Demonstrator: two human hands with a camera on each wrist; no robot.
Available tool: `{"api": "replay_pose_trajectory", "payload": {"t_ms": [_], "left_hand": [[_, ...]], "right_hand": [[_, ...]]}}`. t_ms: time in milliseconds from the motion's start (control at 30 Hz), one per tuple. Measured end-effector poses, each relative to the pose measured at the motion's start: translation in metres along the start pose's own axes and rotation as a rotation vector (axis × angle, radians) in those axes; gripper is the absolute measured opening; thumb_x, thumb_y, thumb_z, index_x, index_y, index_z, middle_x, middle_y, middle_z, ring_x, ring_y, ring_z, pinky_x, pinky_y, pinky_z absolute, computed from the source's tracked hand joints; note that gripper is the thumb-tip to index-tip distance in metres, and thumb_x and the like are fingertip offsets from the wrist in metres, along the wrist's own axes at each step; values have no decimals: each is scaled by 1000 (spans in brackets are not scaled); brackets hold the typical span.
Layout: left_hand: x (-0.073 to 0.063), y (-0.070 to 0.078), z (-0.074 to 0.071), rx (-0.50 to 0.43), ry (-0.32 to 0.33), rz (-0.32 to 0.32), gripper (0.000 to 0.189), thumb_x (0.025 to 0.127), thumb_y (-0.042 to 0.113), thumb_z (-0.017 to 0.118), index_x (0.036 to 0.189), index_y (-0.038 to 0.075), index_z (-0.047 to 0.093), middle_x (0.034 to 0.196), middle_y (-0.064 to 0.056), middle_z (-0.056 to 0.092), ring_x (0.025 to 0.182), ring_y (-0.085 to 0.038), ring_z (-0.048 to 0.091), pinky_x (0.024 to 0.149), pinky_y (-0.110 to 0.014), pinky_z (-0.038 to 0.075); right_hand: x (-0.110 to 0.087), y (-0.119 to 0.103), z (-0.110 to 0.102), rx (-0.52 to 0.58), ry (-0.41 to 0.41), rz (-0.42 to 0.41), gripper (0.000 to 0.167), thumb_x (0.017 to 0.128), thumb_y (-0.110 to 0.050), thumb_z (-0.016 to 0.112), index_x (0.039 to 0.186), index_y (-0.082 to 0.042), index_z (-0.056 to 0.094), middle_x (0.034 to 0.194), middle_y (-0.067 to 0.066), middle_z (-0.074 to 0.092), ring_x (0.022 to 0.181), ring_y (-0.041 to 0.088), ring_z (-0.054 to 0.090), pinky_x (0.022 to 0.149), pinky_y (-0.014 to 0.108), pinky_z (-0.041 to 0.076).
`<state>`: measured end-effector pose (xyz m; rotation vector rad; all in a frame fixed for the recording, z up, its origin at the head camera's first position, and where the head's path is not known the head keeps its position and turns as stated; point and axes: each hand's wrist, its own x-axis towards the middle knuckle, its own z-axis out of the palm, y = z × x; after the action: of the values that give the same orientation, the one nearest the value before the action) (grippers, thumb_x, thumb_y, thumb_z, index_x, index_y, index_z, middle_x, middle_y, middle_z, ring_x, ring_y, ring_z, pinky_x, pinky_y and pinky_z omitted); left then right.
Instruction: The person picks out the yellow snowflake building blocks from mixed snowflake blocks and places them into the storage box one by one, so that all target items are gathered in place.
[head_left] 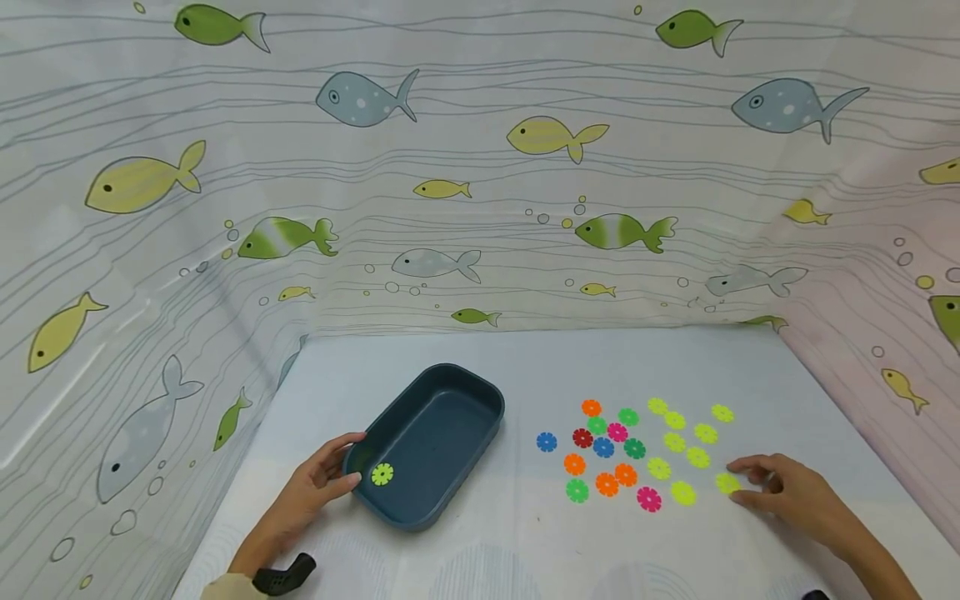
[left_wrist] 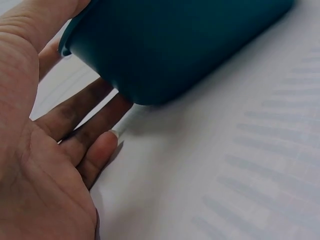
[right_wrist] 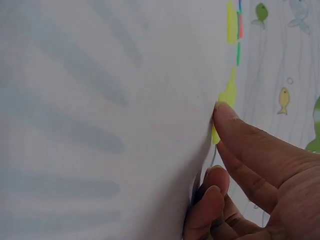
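My left hand (head_left: 318,477) grips the near-left corner of a dark blue plastic basin (head_left: 431,454), thumb at the rim and other fingers against the outer wall (left_wrist: 150,55). One yellow-green notched disc (head_left: 382,474) lies inside the basin near that corner. At the right, my right hand (head_left: 791,492) has thumb and forefinger on either side of a yellow notched disc (head_left: 727,483) flat on the table. In the right wrist view the thumb (right_wrist: 240,132) meets the edge of this yellow disc (right_wrist: 215,134).
Between the basin and my right hand lie several flat notched discs: yellow (head_left: 682,492), orange (head_left: 607,484), green (head_left: 577,490), blue (head_left: 547,442), pink (head_left: 649,499) and dark red (head_left: 582,437). Fish-patterned sheets (head_left: 480,225) enclose the white table (head_left: 517,542) at the back and sides.
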<state>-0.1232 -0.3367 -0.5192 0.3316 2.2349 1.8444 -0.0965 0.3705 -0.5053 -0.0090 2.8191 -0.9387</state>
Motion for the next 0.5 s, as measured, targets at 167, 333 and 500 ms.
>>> {"api": "replay_pose_trajectory", "payload": {"t_ms": [167,333,500], "left_hand": [[0,1,0,6,-2,2,62,102,6,63,158,8,36,156,-10,41,130,-1,51,100,-21,48],[0,2,0,18,7,-4,62,102,7,63,158,9,36,157,-13,39,130,-1,52,99,-22,48],[0,1,0,12,0,4,62,102,6,63,158,8,36,155,-6,42,130,-1,52,99,-22,48]], "right_hand": [[2,-1,1,-34,-12,-11,47,86,-43,82,121,-13,73,100,4,60,81,13,51,64,26,44],[6,-5,2,-49,-24,-32,39,86,-40,83,115,-17,74,97,3,58,83,17,52,65,26,44],[6,-6,1,-8,-52,-15,41,86,-37,84,112,-10,68,96,4,57,81,17,52,63,26,44]]}}
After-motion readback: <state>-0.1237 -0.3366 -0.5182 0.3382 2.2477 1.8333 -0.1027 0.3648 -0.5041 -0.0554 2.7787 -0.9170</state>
